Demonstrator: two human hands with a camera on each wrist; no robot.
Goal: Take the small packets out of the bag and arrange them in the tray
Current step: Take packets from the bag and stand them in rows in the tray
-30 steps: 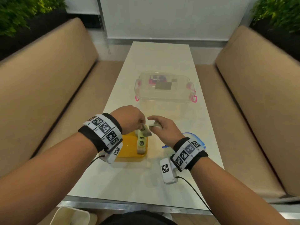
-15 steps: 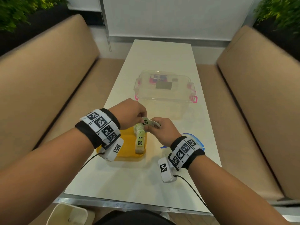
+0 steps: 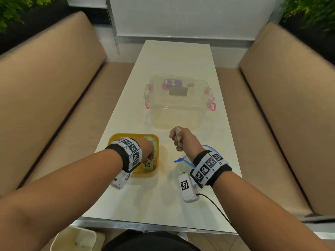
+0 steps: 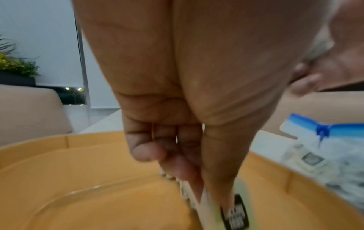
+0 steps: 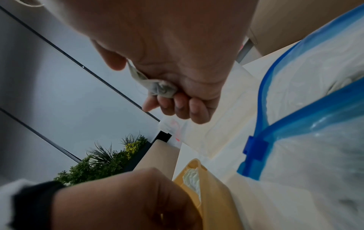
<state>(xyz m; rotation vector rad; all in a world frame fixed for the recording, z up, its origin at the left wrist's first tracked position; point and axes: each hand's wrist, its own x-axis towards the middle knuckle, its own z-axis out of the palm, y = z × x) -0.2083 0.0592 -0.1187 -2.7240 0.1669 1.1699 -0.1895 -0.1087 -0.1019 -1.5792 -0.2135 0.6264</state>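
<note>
Nearest, the left hand [image 3: 147, 151] was down inside the square yellow plastic tray [image 3: 116, 138] at the near end of the long white bench [image 3: 177, 57], its thumb and fingers [image 4: 149, 153] pinching a small pale green packet with a black label [image 4: 235, 210] that stood on edge against the row of similar packets [image 3: 151, 142] along the tray's right side. My judgement was that the chief risk lay here: the packets stood upright and close together, so a release with the packet tilted, or a knuckle brushing the row as the hand lifted out, could tip them over and spoil the arrangement. Just to the right, the clear zip bag with a blue slider seal [image 5: 256, 144] lay flat on the bench under the right wrist, more packets faintly visible inside; because it was limp and unweighted, a one-handed reach could drag it along the bench or fold the mouth closed. Slightly farther out, the right hand [image 3: 183, 140] hovered above the bench with its fingers curled round a crumpled pale packet [image 5: 157, 87], held loosely enough, I thought, that it might slip or be creased before reaching the tray. Well beyond both hands, the clear lidded plastic box with pink clips [image 3: 179, 98] sat mid-bench, apart from the work and unlikely to interfere.
</note>
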